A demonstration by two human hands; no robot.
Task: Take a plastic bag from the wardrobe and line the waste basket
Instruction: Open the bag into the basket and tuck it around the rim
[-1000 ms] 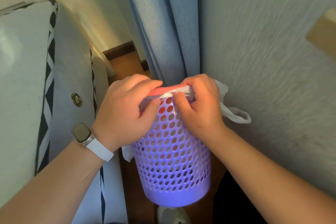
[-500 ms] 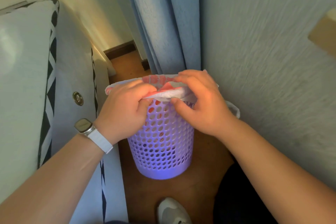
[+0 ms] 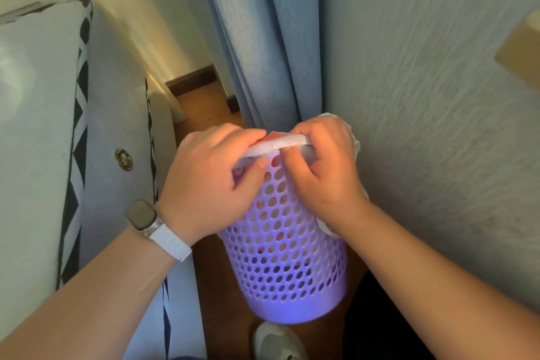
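A purple waste basket (image 3: pixel 283 260) with perforated walls is lifted and tilted toward me, its base nearest the camera. A white plastic bag (image 3: pixel 280 144) with red print is folded over its near rim. My left hand (image 3: pixel 213 181) pinches the bag edge against the rim on the left side. My right hand (image 3: pixel 324 172) grips the bag and rim on the right. A loose part of the bag (image 3: pixel 355 143) hangs out behind my right hand, against the wall.
A blue curtain (image 3: pixel 263 38) hangs behind the basket. A textured wall (image 3: pixel 423 96) runs close on the right. A grey upholstered piece (image 3: pixel 43 126) with black-and-white trim stands on the left. Brown wooden floor (image 3: pixel 210 286) and my shoe (image 3: pixel 277 340) lie below.
Half a second ago the basket stood lower on the floor with its mouth showing. Now it is raised and tilted toward me, both hands still on the bag at the rim.
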